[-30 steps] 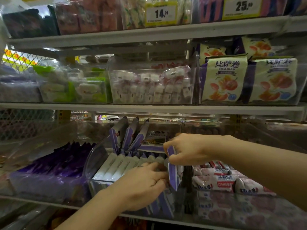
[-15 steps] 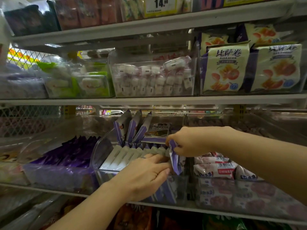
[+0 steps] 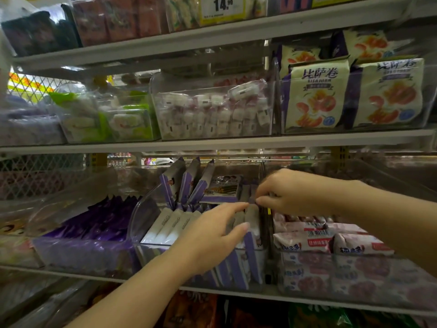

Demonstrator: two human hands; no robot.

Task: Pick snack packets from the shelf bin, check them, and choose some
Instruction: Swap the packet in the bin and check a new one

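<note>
The right hand (image 3: 290,192) pinches the top of a packet (image 3: 252,218) standing at the right end of the bin (image 3: 144,216). The left hand (image 3: 208,237), fingers straight, lies against the row beside it.

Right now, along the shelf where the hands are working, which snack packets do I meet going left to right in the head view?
Dark purple packets → white-and-purple packets, one pinched by the right hand → pink-and-white packets.
</note>
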